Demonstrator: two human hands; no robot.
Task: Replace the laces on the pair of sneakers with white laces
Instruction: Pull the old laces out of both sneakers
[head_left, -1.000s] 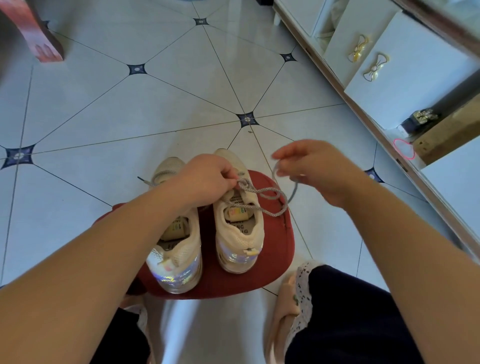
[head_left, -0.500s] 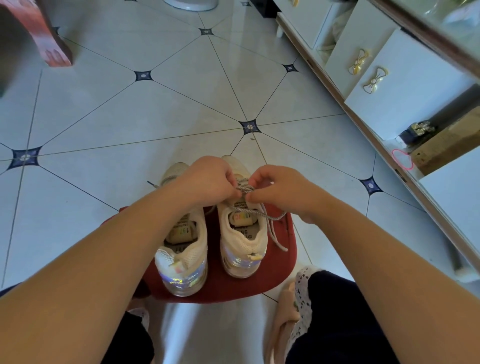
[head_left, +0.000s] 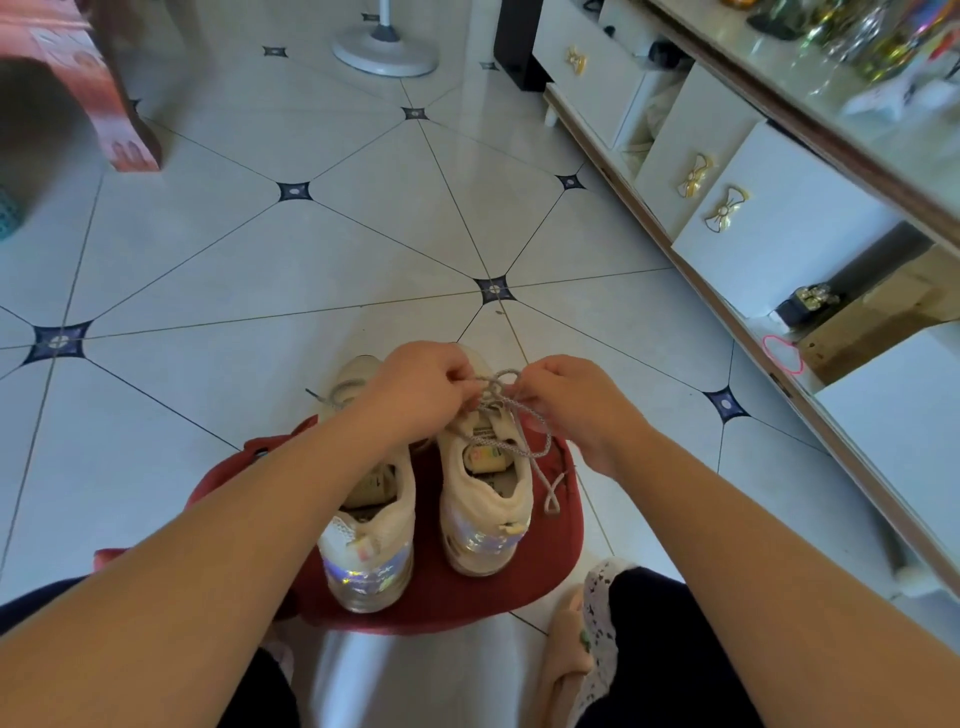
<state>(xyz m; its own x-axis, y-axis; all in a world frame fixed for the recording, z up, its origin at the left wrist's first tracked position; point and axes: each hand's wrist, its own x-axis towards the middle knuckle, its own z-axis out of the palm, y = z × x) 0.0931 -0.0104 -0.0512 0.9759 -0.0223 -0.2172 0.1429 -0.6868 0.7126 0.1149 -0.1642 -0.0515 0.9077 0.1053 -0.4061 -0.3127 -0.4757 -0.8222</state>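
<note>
Two cream sneakers stand heels toward you on a red stool, the left-hand sneaker beside the right-hand sneaker; a grey speckled lace loops over the right-hand one, its ends trailing; your left hand and right hand pinch it with curled fingers; beyond lie the tiled floor, a fan base and, at right, a white cabinet.

Open tiled floor ahead and left of red stool. Blocked at right by low cabinet; far ahead by fan base. Narrow gap between sneakers; loose lace draped across stool's right side.
</note>
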